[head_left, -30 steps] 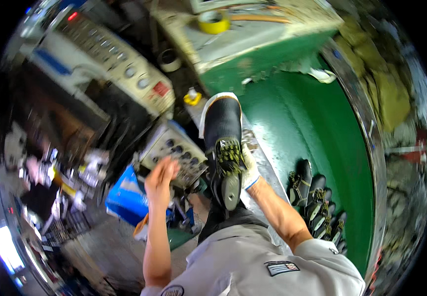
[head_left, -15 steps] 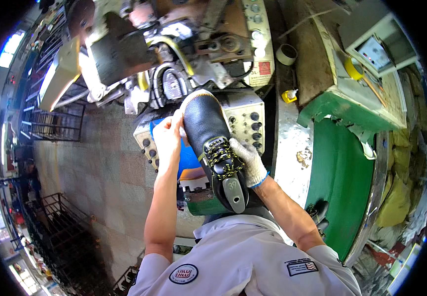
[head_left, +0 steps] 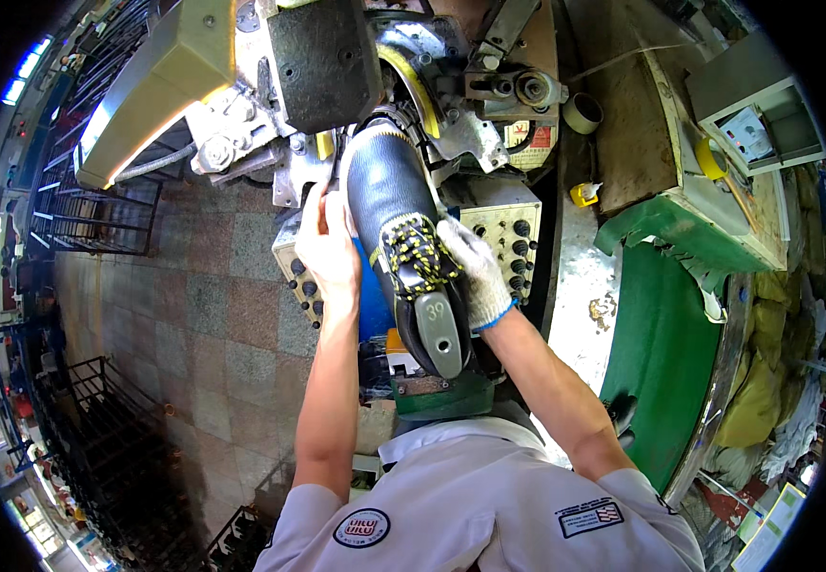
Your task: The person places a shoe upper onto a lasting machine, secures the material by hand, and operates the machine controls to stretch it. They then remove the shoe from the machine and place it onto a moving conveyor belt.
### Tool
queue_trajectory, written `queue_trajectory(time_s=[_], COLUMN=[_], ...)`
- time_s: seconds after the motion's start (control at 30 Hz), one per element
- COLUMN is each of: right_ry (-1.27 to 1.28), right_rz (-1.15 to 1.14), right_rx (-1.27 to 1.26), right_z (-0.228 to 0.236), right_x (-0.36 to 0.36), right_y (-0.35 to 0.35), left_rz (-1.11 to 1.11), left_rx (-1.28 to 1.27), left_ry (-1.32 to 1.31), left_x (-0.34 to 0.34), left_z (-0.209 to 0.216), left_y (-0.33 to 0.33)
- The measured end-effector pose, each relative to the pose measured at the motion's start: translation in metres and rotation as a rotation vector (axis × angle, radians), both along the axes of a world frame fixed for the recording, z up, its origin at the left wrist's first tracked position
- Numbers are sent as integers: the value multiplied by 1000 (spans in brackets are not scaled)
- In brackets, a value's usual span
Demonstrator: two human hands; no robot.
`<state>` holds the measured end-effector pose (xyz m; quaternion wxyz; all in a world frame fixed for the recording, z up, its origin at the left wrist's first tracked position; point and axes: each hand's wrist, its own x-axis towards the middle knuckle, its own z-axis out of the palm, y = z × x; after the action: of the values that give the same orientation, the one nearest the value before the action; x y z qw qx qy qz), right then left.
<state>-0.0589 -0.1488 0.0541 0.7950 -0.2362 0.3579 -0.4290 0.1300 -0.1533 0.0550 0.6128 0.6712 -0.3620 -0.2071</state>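
Observation:
A black leather shoe (head_left: pixel 389 186) with yellow-and-black laces lies between my hands, its toe pointing away from me into the machine (head_left: pixel 327 71). A grey shoe last (head_left: pixel 439 329) fills its heel opening. My bare left hand (head_left: pixel 329 243) is closed against the shoe's left side, behind the toe. On the other side my right hand (head_left: pixel 473 267), in a white knit glove with a blue cuff edge, grips it beside the laces. The toe touches or nearly touches the machine's clamp parts; exactly which, I cannot tell. The sole is hidden underneath.
Control panels with black knobs (head_left: pixel 520 248) flank the shoe. To the right stand a green conveyor belt (head_left: pixel 656 353) and a bench (head_left: pixel 694 224) with a yellow tape roll (head_left: pixel 711 158). A cream lamp-like housing (head_left: pixel 160 91) juts out at upper left. Dark metal racks (head_left: pixel 112 419) stand farther left.
Both hands have carried the shoe forward, so its toe now sits among the machine's parts. The shoe is held a little lower and straighter. The view has shifted closer to the machine.

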Motion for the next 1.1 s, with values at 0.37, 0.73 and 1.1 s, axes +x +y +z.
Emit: queue_trajectory(time_s=[0.37,0.73,1.1], right_ry=[248,274,136], right_rz=[-135,-149,-166], right_rx=[-136,-157,28], right_z=[-10,-9,-16], right_x=[27,34,43], right_y=[-27,-31,-29], left_rz=[-498,-301,-361], left_rx=[-86,290,334], left_ry=[412,1118,942], left_x=[-12,-21,-10], left_z=[-27,-19,-23], left_y=[24,25,22])
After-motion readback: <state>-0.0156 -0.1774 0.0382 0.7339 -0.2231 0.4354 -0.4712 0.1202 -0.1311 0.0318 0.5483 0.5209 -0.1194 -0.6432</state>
